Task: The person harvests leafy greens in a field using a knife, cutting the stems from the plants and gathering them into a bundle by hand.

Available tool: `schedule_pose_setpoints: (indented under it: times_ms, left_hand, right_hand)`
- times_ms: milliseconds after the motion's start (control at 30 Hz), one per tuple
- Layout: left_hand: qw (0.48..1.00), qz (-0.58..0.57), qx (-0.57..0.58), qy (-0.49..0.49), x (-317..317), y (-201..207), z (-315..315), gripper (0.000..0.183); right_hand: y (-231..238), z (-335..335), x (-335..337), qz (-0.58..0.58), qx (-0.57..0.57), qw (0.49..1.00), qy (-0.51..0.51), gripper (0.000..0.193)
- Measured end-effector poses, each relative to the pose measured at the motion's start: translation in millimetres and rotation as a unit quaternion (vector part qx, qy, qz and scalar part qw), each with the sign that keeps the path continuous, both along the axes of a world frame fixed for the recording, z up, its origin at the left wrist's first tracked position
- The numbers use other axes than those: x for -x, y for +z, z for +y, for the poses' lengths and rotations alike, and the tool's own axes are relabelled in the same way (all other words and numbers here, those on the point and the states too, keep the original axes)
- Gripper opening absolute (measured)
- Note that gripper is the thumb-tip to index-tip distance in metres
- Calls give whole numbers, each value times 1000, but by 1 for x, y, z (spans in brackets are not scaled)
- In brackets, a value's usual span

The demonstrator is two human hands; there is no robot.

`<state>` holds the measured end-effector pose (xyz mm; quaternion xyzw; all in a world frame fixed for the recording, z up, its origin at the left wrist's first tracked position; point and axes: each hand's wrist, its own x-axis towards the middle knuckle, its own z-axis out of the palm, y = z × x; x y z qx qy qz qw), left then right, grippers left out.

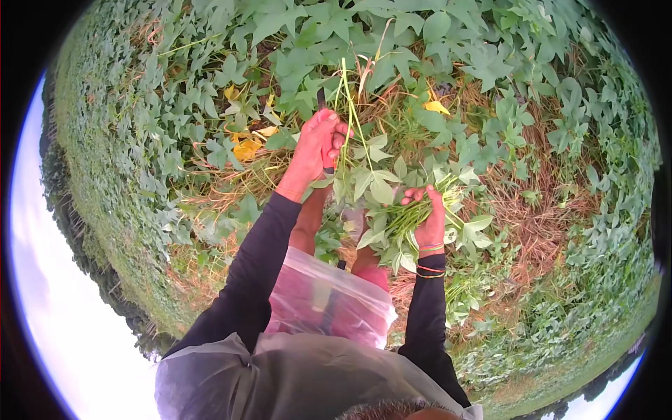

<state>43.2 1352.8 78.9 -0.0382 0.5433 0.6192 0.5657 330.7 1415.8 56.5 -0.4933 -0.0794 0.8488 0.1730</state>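
Note:
My left hand (pixel 320 143) is closed around what looks like a knife (pixel 321 99), its dark narrow end poking out above the fist. Below the fist shows the knife's red handle with a black butt. Against the same fingers lies a cut green vine stem (pixel 350 105), upright, with pale leaves at its lower end. To the right and a little lower, my right hand (pixel 428 213) grips a bunch of leafy green stems (pixel 409 217). Leaves spread out on both sides of that bunch. The left fingertips are partly hidden by the stem.
Lobed green leaves (pixel 308 28) cover the ground ahead and on both sides. Dry brown straw (pixel 539 217) lies at the right, and yellowed leaves (pixel 246 149) at the left. My bare legs stand among the plants, below a translucent plastic cover (pixel 329 294).

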Motion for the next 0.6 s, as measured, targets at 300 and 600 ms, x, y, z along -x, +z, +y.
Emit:
schedule_pose_setpoints:
  times_ms: [300,600]
  left_hand:
    - [976,47,51,-207,-111,-38,52,24]
    - [849,439,139,-259,-176,-41,40,24]
  right_hand:
    - [-11,-8,-10,-5,-38,999,-2,32]
    - [7,-13,-31,29,-6,987,-160,26]
